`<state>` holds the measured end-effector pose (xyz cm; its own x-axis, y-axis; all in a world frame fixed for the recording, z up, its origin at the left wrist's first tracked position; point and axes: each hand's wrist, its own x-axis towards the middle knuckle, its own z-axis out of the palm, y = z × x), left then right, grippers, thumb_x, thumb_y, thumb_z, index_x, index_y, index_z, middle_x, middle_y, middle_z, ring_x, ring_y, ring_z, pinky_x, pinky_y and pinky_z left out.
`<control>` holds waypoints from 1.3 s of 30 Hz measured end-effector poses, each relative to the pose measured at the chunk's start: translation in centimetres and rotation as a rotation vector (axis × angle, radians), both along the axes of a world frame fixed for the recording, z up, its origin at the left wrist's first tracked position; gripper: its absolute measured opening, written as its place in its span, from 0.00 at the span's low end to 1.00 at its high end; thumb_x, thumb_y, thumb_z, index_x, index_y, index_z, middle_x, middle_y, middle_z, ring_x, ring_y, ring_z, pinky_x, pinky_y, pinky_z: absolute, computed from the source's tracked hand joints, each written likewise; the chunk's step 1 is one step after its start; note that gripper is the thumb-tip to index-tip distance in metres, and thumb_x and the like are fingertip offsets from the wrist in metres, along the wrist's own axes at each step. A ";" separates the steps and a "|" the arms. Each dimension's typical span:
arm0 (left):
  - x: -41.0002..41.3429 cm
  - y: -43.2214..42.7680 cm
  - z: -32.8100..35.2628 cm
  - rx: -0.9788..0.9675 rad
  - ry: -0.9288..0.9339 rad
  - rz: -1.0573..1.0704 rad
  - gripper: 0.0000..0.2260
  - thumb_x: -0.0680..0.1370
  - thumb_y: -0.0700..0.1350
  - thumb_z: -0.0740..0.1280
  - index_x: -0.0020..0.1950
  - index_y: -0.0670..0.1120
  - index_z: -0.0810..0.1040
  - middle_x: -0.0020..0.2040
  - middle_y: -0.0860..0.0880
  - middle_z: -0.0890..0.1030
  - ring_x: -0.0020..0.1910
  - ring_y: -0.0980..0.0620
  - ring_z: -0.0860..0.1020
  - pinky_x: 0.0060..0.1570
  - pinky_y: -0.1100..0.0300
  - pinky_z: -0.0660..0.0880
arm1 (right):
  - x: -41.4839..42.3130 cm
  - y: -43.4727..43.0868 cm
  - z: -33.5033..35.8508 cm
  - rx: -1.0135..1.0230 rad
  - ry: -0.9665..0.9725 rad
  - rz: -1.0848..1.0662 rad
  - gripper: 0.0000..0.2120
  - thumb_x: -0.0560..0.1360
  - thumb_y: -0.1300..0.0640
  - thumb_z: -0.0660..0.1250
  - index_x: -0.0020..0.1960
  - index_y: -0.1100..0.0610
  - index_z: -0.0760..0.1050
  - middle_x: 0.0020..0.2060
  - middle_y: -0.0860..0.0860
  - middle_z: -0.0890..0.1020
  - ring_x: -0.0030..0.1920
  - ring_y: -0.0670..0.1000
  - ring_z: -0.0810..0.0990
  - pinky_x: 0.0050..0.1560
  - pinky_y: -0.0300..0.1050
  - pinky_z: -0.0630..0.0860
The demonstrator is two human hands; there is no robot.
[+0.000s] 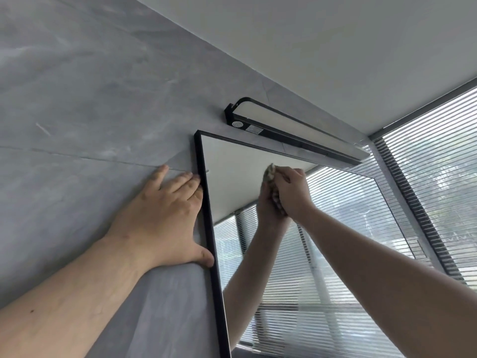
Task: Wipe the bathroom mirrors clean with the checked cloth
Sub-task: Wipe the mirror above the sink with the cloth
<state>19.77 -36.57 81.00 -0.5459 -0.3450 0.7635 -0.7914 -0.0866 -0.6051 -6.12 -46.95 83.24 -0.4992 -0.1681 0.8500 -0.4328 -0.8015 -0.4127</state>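
cloth (271, 180): bunched, clenched in the right hand (290, 192) and pressed against the mirror (335, 228) glass near its upper edge; only a mottled strip shows beside the fingers. mirror: black frame, hung on a grey wall (77, 99); reflects the arm and slatted blinds (438, 177). left hand (165, 218): released, flat on the wall, fingers straight, fingertips and thumb touching the frame's left edge. lamp (291, 127): black bar, mounted just above the mirror.

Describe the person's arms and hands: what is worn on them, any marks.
Both forearms are bare, no sleeves in view. The left hand and right hand wear no gloves, rings or watch. A small dark mole shows on the left forearm.
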 end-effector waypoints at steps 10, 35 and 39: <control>0.7 -1.4 -0.1 -0.101 -0.074 -0.099 0.58 0.59 0.83 0.50 0.69 0.38 0.75 0.70 0.41 0.75 0.72 0.45 0.71 0.72 0.37 0.63 | 3.2 0.2 3.0 -0.127 0.232 -0.139 0.19 0.76 0.63 0.59 0.61 0.50 0.82 0.50 0.47 0.73 0.56 0.48 0.71 0.62 0.42 0.67; 0.1 0.1 -0.2 0.007 -0.009 0.063 0.61 0.58 0.82 0.47 0.81 0.43 0.51 0.82 0.47 0.51 0.81 0.51 0.47 0.78 0.44 0.41 | 3.1 2.7 -17.3 -0.346 0.851 -0.317 0.15 0.79 0.50 0.61 0.60 0.53 0.81 0.48 0.50 0.76 0.50 0.49 0.74 0.51 0.48 0.74; 0.0 0.1 -0.2 0.006 -0.008 0.057 0.61 0.58 0.83 0.47 0.81 0.43 0.51 0.82 0.47 0.51 0.81 0.51 0.47 0.78 0.44 0.41 | 3.4 2.2 -14.9 -0.397 0.847 -0.307 0.15 0.79 0.55 0.62 0.60 0.58 0.81 0.48 0.53 0.77 0.47 0.52 0.76 0.47 0.51 0.78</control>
<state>19.78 -36.42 80.78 -0.5311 -0.3803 0.7572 -0.7806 -0.1280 -0.6118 -2.74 -44.70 68.31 0.3270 0.2422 0.9134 -0.6736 -0.6182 0.4051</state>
